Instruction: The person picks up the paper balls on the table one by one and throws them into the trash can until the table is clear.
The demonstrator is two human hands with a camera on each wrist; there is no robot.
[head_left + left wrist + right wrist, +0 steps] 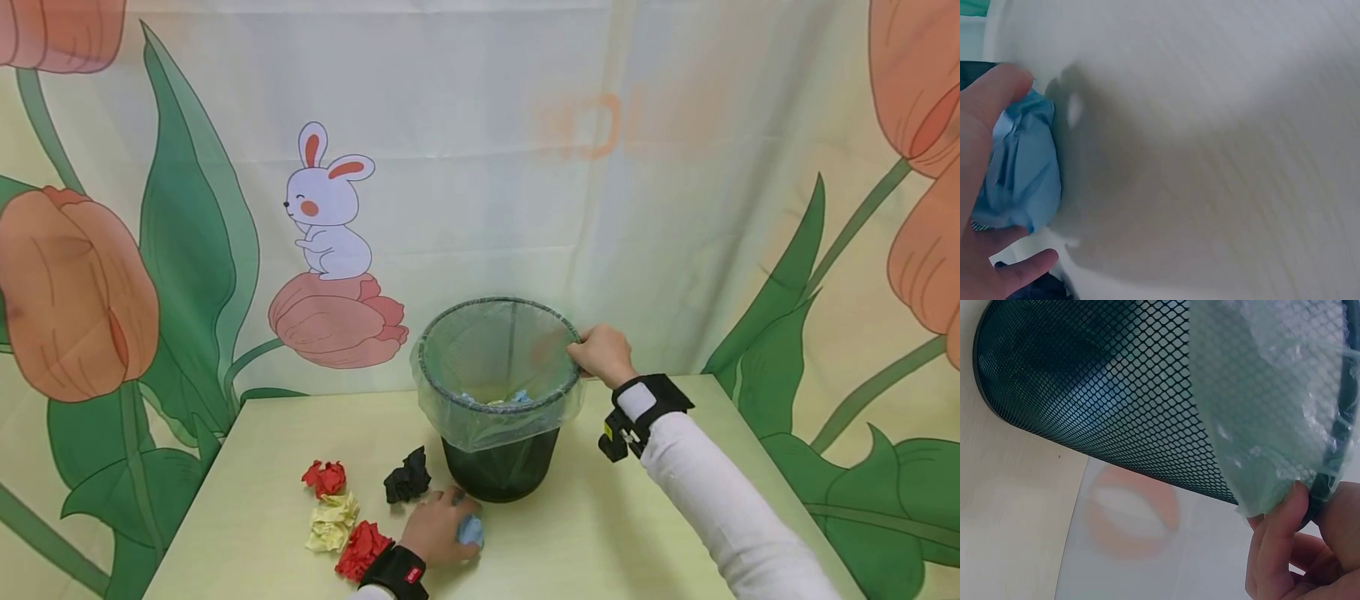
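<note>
My left hand (437, 527) grips a crumpled blue paper ball (472, 532) low over the table, just in front of the waste bin. In the left wrist view, thumb and fingers curl round the blue paper ball (1025, 165) from either side. The dark mesh waste bin (498, 473) stands upright, with a clear plastic liner (480, 429) folded over its rim. My right hand (602, 354) holds the rim at its right side, fingers on the liner outside, as the right wrist view shows. Bits of blue and yellow paper (519, 398) show inside the bin.
Left of the bin lies a black paper ball (407, 477). Farther left are a red paper ball (326, 478), a yellow one (332, 523) and another red one (363, 550) close by my left wrist. A printed curtain (480, 167) hangs behind the table (262, 442).
</note>
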